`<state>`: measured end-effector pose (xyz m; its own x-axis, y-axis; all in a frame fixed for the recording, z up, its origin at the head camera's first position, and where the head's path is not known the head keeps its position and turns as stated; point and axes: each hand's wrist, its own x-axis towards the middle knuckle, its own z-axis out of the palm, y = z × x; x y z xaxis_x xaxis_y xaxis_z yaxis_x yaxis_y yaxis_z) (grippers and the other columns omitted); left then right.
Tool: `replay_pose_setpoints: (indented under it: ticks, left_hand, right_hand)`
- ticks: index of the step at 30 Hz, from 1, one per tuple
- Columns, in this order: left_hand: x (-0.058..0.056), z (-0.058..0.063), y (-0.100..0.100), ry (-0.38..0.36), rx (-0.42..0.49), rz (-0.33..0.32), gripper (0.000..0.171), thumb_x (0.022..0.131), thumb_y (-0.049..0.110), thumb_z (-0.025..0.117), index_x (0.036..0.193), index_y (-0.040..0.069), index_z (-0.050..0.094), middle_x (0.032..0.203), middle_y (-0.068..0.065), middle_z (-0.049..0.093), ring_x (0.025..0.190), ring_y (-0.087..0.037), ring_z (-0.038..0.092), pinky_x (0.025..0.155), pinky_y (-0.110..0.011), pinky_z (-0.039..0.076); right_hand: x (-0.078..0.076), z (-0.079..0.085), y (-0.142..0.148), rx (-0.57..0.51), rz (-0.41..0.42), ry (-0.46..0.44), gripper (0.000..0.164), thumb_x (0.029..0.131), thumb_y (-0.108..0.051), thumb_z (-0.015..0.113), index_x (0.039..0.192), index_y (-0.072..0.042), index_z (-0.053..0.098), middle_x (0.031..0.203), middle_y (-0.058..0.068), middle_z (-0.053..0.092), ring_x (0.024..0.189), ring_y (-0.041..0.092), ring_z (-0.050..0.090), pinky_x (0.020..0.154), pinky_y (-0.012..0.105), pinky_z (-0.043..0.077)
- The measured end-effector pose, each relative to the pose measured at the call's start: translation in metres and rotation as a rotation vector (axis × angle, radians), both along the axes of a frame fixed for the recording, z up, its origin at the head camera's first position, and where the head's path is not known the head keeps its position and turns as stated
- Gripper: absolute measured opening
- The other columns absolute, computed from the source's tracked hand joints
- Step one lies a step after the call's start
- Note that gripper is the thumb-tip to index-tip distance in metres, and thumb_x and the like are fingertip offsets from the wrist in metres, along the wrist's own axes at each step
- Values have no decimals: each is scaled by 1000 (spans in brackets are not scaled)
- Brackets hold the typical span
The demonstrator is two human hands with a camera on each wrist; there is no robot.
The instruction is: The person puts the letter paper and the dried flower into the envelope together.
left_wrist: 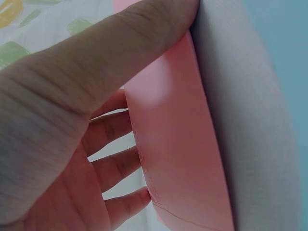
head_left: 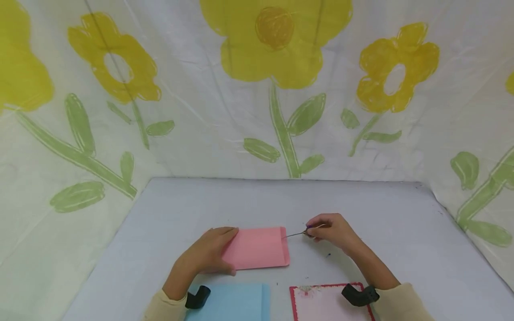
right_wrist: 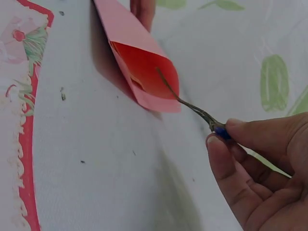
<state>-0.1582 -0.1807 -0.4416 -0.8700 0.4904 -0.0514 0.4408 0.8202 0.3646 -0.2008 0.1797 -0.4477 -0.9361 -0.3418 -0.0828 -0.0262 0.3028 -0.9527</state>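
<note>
Holding envelope [head_left: 257, 248] over worktop [head_left: 180, 205] in left hand [head_left: 209, 249] | pinching stem [right_wrist: 195, 109] in right hand [head_left: 331, 230], tip-first at open end | apparently done: opening envelope; left outside: most of stem

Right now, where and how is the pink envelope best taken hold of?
Probably by the left end of the pink envelope, pinched lightly across its two long edges, coming from the left. It runs lengthwise left to right, and its mouth gapes at the right end, with the thin stem pointing there.
</note>
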Motion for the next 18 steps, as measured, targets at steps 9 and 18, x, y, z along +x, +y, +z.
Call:
replay_pose_setpoints:
  ticks: [9,18]
  left_hand:
    - [-1,-3,-1,4,-2,-7,97,58,51,79,135,8,41,134,-6,43,122,-26,36,99,-46,30]
    - [-1,-2,-1,9,-10,-3,96,57,50,80,135,8,42,133,-5,44,123,-24,36,101,-46,25]
  right_hand:
    - [3,-2,-16,-34,47,16,27,81,-13,67,102,4,63,94,13,62,79,26,62,67,34,52]
    - [3,-4,-26,-53,44,-12,26,82,-14,67,101,3,63,93,13,63,79,26,62,69,33,52]
